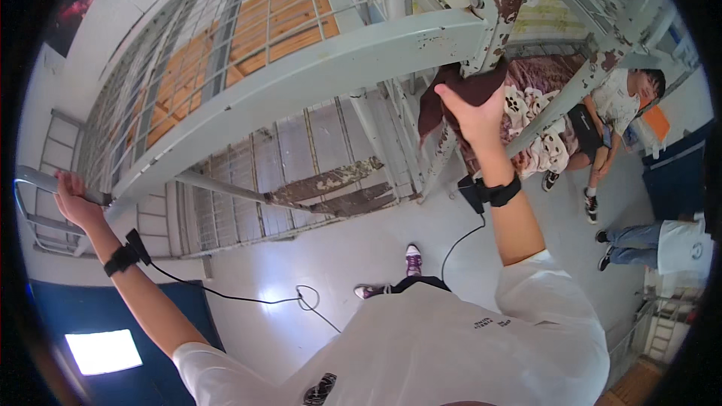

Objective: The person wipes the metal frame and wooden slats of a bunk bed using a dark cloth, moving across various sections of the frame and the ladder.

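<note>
My right hand [480,114] is raised to the corner of a grey metal bunk bed and holds a dark maroon cloth [472,90]. The cloth is pressed around the corner post [505,0] just below the bolted joint, and part of it hangs down to the left. My fingers are partly hidden behind it. Far to the left, my left hand [74,201] is closed around a curved grey metal rail [47,180] at the bed's other end. Between the hands runs the thick upper side rail [301,68], which has chipped paint near the post.
Wooden boards [278,19] lie behind the upper wire mesh. Below is a lower bed frame [323,188] with rusty slats. To the right, a person [613,109] sits on a bed with patterned bedding [538,131]; another person [677,244] stands nearby. Cables [248,299] hang from my wrist straps.
</note>
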Demonstrator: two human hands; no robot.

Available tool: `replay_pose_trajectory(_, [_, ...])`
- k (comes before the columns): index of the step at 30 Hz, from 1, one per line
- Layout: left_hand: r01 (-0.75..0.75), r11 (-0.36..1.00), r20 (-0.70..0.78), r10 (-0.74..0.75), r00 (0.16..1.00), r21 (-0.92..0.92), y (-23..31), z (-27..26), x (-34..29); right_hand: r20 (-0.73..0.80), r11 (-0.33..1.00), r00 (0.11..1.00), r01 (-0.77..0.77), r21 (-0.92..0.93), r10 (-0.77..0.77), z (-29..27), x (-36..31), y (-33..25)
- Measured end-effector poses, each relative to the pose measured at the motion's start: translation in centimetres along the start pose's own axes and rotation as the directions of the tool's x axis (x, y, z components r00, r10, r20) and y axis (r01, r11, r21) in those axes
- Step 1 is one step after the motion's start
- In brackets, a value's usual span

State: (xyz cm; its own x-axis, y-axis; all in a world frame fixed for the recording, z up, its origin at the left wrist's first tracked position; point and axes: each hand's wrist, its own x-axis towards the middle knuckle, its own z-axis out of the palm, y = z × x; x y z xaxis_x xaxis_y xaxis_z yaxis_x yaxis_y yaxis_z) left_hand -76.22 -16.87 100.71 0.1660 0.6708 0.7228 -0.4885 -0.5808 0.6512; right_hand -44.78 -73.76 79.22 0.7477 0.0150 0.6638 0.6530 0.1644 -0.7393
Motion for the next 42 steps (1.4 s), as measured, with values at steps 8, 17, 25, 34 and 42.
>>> replay_pose_trajectory(8, [0.065, 0.998, 0.103, -0.067, 0.992, 0.027, -1.0, -3.6, 3.0, -0.083, 0.809, 0.916, -0.3, 0.505, 0.392, -0.1, -11.4, 10.9])
replay_pose_trajectory(17, [0.057, 0.983, -0.058, -0.047, 0.997, 0.177, -1.7, -7.1, 6.5, -0.216, 0.845, 0.902, -0.426, -0.322, 0.372, -1.2, -25.5, 22.7])
replay_pose_trajectory(25, [0.036, 0.959, -0.003, -0.037, 0.999, 0.282, -2.5, -12.0, 9.5, -0.191, 0.636, 0.681, -0.731, -0.248, 0.707, -2.0, -33.9, 29.6])
replay_pose_trajectory(34, [0.072, 0.986, 0.05, -0.08, 0.995, 0.153, -5.2, -9.4, 9.9, -0.149, 0.445, 0.637, -0.668, -0.596, 0.756, -8.3, -35.8, 36.0])
replay_pose_trajectory(42, [0.152, 0.987, 0.273, -0.134, 0.953, -0.048, -1.9, -13.4, 11.3, -0.066, 0.697, 0.811, -0.537, -0.475, 0.581, -3.2, -28.6, 22.7])
